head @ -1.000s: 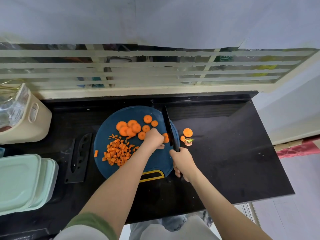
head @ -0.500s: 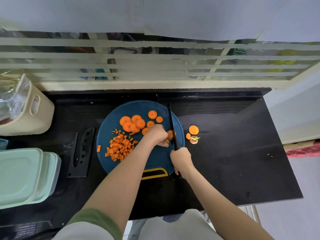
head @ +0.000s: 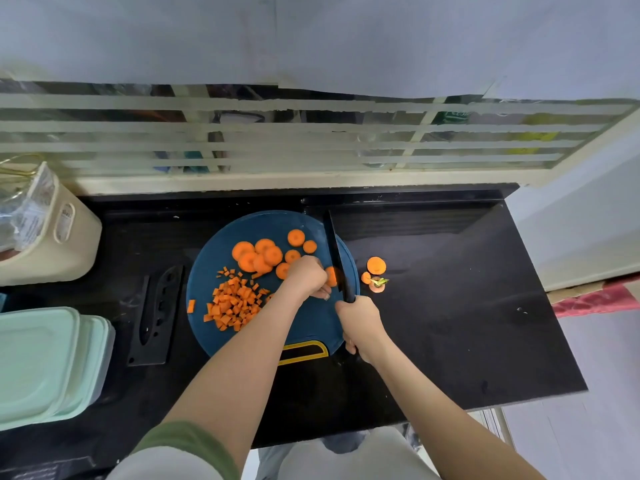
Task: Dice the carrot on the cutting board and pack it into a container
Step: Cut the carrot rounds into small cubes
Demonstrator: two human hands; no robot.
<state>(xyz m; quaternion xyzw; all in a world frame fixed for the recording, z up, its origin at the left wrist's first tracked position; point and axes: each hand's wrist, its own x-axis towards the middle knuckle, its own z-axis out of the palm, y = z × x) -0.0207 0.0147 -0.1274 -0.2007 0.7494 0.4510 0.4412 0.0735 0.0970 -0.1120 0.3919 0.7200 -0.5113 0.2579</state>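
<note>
- Your left hand (head: 306, 277) is curled with its fingertips pinning a slice (head: 331, 276) to the board (head: 311, 327); the slice shows just right of the knuckles.
- Your right hand (head: 362, 323) is wrapped tight round the handle of the knife (head: 335, 258). The black blade points away from you and lies against the slice's right side, near the board's right edge.
- About nine rounds (head: 265, 244) lie loose on the far half of the board; several overlap, so the count is not certain.
- One heap of dice (head: 233, 304) lies left of your left forearm, with a single cube (head: 190, 305) at the board's left rim.
- Three offcuts (head: 376, 265) lie on the counter (head: 450, 306) just right of the board, one with a green stub.
- Two mint lidded containers (head: 34, 362) are stacked at the left, well apart from the board.
- One black sheath (head: 156, 320) lies between containers and board.
- One cream basket (head: 52, 244) stands at the far left.
- The counter is glossy black, with a barred window behind it.
</note>
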